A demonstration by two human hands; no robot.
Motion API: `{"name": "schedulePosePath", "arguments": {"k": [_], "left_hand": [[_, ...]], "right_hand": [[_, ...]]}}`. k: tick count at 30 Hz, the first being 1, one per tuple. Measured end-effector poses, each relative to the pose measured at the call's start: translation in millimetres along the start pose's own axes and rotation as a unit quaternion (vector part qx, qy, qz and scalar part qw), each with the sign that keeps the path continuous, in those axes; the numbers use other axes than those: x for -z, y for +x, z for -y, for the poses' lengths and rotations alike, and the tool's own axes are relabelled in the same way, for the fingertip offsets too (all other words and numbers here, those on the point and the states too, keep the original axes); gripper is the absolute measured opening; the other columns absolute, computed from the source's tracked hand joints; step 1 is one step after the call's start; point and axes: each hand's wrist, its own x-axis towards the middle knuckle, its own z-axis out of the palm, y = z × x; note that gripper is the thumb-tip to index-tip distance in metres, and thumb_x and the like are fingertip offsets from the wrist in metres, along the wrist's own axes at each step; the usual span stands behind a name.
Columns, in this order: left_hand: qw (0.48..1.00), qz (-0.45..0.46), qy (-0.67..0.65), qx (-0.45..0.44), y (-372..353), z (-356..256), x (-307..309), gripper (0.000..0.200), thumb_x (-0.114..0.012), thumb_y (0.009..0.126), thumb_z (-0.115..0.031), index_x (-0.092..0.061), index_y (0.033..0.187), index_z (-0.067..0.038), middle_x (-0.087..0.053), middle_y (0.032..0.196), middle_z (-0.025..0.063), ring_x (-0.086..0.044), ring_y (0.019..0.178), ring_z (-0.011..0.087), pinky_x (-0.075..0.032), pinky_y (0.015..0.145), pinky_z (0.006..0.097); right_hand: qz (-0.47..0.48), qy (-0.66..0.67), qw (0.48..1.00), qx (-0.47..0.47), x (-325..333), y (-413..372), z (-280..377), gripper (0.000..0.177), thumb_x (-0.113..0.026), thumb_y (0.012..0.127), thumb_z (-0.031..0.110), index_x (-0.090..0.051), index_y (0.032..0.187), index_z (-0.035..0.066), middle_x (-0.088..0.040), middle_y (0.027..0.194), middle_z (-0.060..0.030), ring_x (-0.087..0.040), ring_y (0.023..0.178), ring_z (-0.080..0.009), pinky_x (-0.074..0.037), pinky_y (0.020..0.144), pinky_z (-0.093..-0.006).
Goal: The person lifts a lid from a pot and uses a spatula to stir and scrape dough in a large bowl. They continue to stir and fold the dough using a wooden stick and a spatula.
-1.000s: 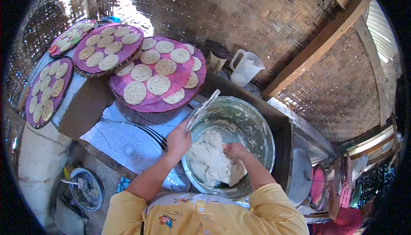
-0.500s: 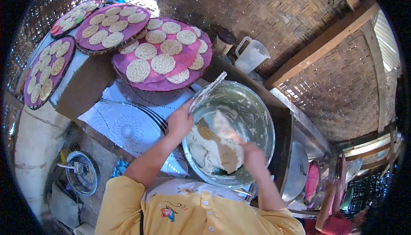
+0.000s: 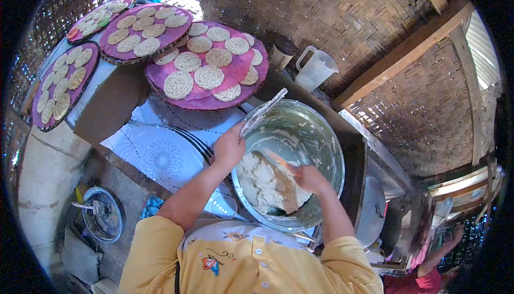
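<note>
While the left hand (image 3: 229,147) is clamped shut around the low end of a flat, dough-smeared stick (image 3: 262,113) right at the rim of the big metal bowl (image 3: 329,144), the right hand (image 3: 310,179) is down inside the bowl, pressed against the lump of dough (image 3: 265,187). So the dough sits just below and between the two hands, touching the right one and filling the near side of the bowl.

The right hand looks curled, and a thin orange streak (image 3: 276,160) pokes out of it toward the left hand. It's blurry though, so I honestly can't tell whether it's gripping that or how closed it is.

The stick angles up and away from the left hand. Farther out beyond that hand there's a round purple tray (image 3: 195,101) loaded with flat netted discs (image 3: 178,84). A patterned white cloth (image 3: 160,157) covers the surface beside the left forearm, and a white jug (image 3: 316,69) stands past the bowl.
</note>
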Motion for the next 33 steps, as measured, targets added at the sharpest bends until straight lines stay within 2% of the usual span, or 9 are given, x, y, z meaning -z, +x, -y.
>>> {"name": "schedulePosePath", "arguments": {"k": [5,11,14,17,20,23,25,27,33], "left_hand": [[1.0,0.013,0.005,0.002,1.6,5.1,-1.5,0.041,-0.052,0.075,-0.011,-0.054,0.116,-0.014,-0.061,0.101,0.016,-0.06,0.086,0.0337,-0.048,0.075,0.0435],[1.0,0.027,-0.004,0.014,1.9,2.6,-1.9,0.042,-0.052,0.076,-0.012,-0.052,0.118,-0.015,-0.06,0.105,0.0151,-0.059,0.088,0.0341,-0.048,0.076,0.0435],[1.0,0.021,0.002,0.018,0.7,4.6,-2.4,0.042,-0.052,0.076,-0.012,-0.052,0.118,-0.015,-0.06,0.105,0.0152,-0.059,0.088,0.0341,-0.048,0.076,0.0433],[0.999,0.035,0.005,0.029,-0.3,-2.2,1.2,0.042,-0.052,0.076,-0.011,-0.052,0.118,-0.014,-0.06,0.104,0.0157,-0.059,0.087,0.034,-0.048,0.076,0.043],[0.999,0.037,-0.002,0.011,2.5,-0.8,4.6,0.043,-0.052,0.076,-0.011,-0.052,0.118,-0.013,-0.06,0.103,0.0163,-0.059,0.087,0.0341,-0.048,0.076,0.0425],[1.0,0.031,0.001,0.003,1.8,0.8,3.0,0.043,-0.053,0.076,-0.011,-0.052,0.119,-0.013,-0.06,0.102,0.0167,-0.059,0.087,0.0343,-0.048,0.075,0.0423],[1.0,0.028,-0.011,0.005,1.3,0.8,1.9,0.043,-0.053,0.076,-0.011,-0.052,0.119,-0.013,-0.061,0.102,0.0169,-0.059,0.087,0.0345,-0.048,0.075,0.0425],[1.0,0.023,-0.014,0.006,2.7,5.9,-3.6,0.044,-0.053,0.076,-0.011,-0.052,0.119,-0.013,-0.061,0.102,0.017,-0.059,0.087,0.0347,-0.048,0.075,0.0426],[0.999,0.026,-0.026,0.007,0.0,-1.4,2.8,0.043,-0.054,0.076,-0.011,-0.053,0.119,-0.012,-0.06,0.103,0.0182,-0.059,0.087,0.0355,-0.047,0.076,0.0421]], "right_hand": [[0.104,-0.103,0.989,0.0,-28.9,-13.7,45.5,0.045,-0.051,0.074,0.01,-0.053,0.119,0.015,-0.062,0.092,-0.0185,-0.06,0.085,-0.0358,-0.049,0.075,-0.0427],[0.226,-0.115,0.967,-0.039,39.3,-58.6,40.3,0.046,-0.05,0.076,0.008,-0.052,0.121,0.017,-0.062,0.097,-0.0172,-0.061,0.086,-0.0344,-0.049,0.072,-0.0434],[0.151,-0.113,0.982,-0.03,52.7,-48.5,41.7,0.044,-0.049,0.078,0.011,-0.052,0.121,0.017,-0.062,0.096,-0.0168,-0.061,0.087,-0.034,-0.049,0.074,-0.043],[0.016,-0.091,0.995,-0.024,10.4,-14.5,47.7,0.046,-0.048,0.079,0.014,-0.049,0.124,0.02,-0.061,0.095,-0.0178,-0.061,0.086,-0.0345,-0.049,0.074,-0.0434],[0.1,-0.102,0.988,-0.051,-32.8,-21.3,60.7,0.044,-0.047,0.081,0.016,-0.048,0.124,0.02,-0.062,0.094,-0.0177,-0.06,0.085,-0.0356,-0.049,0.072,-0.0448],[0.184,-0.06,0.98,-0.048,13.5,-67.9,51.4,0.04,-0.048,0.082,0.02,-0.048,0.122,0.018,-0.062,0.093,-0.017,-0.061,0.084,-0.0348,-0.049,0.07,-0.0441],[0.164,0.017,0.986,-0.036,57.8,-100.2,37.3,0.036,-0.048,0.078,0.011,-0.056,0.113,0.015,-0.06,0.072,-0.0182,-0.063,0.068,-0.0319,-0.051,0.063,-0.0365],[0.082,0.028,0.97,-0.226,59.6,-122.6,6.8,0.024,-0.057,0.077,0.021,-0.064,0.094,0.006,-0.064,0.077,-0.0191,-0.063,0.072,-0.0341,-0.049,0.066,-0.0431],[0.15,0.123,0.893,-0.407,33.5,-107.2,-3.5,0.021,-0.053,0.077,0.01,-0.063,0.078,-0.009,-0.062,0.069,-0.0218,-0.064,0.062,-0.0285,-0.05,0.06,-0.0395]]}}
